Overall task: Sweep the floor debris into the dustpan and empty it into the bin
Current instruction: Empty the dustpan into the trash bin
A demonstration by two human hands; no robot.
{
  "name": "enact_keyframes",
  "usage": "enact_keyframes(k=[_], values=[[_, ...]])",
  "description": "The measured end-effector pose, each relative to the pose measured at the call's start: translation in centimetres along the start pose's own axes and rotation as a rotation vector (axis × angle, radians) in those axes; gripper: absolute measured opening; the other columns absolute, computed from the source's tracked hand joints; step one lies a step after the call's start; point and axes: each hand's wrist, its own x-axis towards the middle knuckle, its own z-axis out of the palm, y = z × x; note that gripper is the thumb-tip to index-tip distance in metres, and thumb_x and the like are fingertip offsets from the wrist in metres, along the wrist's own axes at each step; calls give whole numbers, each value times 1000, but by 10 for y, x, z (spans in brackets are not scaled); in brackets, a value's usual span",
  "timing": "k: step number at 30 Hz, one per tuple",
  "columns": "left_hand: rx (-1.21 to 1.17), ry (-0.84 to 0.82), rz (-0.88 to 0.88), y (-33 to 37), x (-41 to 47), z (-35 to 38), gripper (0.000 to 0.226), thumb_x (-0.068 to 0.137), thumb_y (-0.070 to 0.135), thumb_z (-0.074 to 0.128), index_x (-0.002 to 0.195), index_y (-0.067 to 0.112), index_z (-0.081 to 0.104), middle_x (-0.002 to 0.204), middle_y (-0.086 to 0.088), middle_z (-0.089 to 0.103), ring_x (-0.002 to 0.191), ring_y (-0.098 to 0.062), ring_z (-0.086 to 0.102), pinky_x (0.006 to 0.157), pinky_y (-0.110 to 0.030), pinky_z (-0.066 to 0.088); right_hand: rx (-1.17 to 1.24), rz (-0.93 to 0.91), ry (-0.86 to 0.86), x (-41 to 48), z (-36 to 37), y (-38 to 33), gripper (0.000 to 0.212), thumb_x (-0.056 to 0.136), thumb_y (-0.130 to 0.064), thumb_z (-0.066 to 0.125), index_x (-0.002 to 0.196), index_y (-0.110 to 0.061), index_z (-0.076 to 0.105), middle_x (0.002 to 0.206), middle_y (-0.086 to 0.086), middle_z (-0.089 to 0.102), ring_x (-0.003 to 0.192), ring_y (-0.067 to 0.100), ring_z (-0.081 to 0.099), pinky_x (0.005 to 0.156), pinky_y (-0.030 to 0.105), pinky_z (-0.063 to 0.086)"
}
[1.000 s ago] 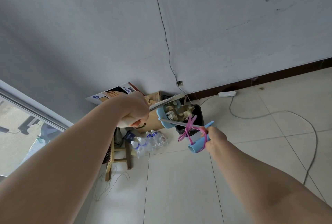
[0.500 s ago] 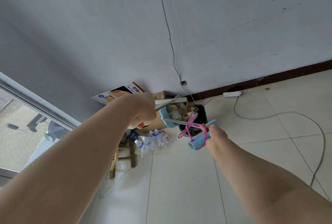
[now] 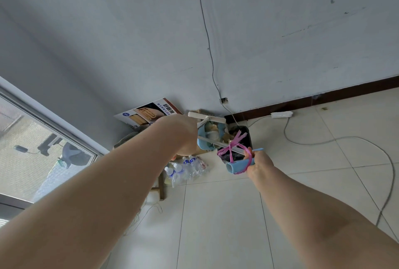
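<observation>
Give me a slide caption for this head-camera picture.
Both hands tip a debris-filled blue dustpan over the black bin by the wall, right hand on its handle.

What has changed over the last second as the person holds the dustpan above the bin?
The broom's pale head in the left hand has swung up above the blue dustpan, which has tipped further toward the black bin. Unchanged: the right hand grips the dustpan handle, debris remains in the pan, and bottles lie on the floor.

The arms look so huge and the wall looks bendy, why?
Head view: the wide-angle lens stretches whatever is near the edges, so both forearms balloon and the window frame leans; the dustpan and bin at the middle look small; daylight is soft, without glare.
</observation>
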Motion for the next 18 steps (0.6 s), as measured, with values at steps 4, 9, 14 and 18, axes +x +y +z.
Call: enact_keyframes(k=[4,9,14,18], values=[[25,18,35,7,-6,2,45,91,8,50,137,11,49,116,-7,57,70,-14,55,79,-28,54,124,37,-24,-1,-4,8,22,96,2,41,78,-8,46,80,7,52,66,13,48,94,35,48],[54,38,62,7,-8,6,46,90,11,51,136,15,51,111,-4,58,63,-11,52,78,-29,57,238,52,-72,-4,-6,18,23,99,2,39,79,-8,44,90,7,55,68,14,51,98,40,43],[53,70,28,-2,-11,10,54,87,6,51,139,18,46,104,-3,57,61,-11,50,78,-31,58,178,45,-83,-5,-10,18,23,98,2,39,77,-8,44,89,9,53,67,16,48,101,44,43],[24,56,-1,-10,-18,13,51,88,3,48,137,16,49,110,-6,64,70,-16,64,77,-31,60,144,48,-86,-20,-10,20,23,97,5,40,78,-6,45,89,10,54,64,12,47,72,31,56]])
